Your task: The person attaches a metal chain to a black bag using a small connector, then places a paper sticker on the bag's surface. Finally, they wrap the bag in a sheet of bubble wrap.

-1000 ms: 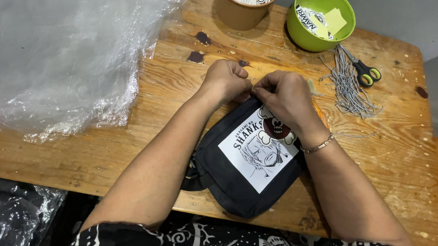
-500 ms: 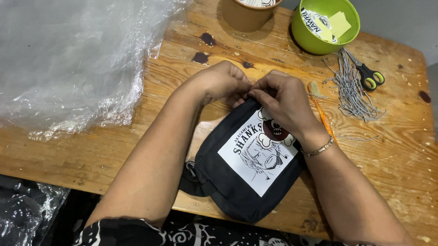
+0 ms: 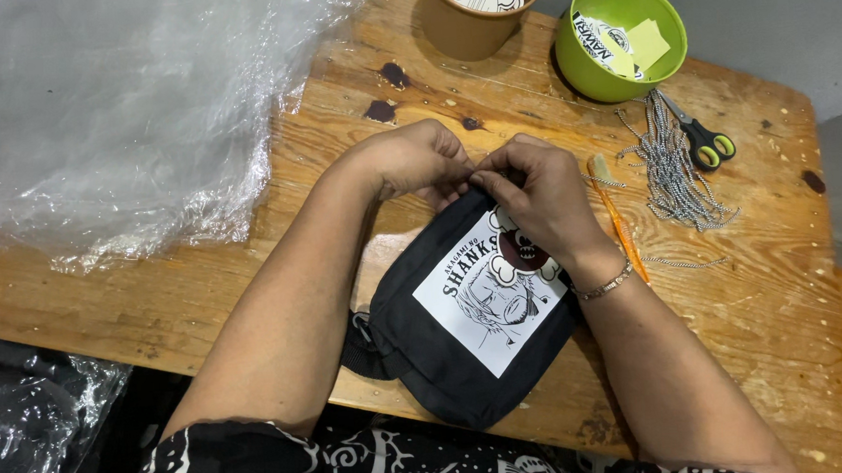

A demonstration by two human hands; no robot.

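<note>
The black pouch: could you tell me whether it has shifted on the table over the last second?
No. The black pouch lies in the same spot against the wooden table's near edge, top end under both hands; only the camera view drifted slightly.

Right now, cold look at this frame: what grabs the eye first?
First the black pouch with a white drawn panel, at the table's near edge, with the left hand and right hand pinching together at its top edge. Next the bright green bowl at the far right, with scissors and a bundle of ball chains beside it. A big crumpled clear plastic sheet covers the left of the wooden table.
</note>
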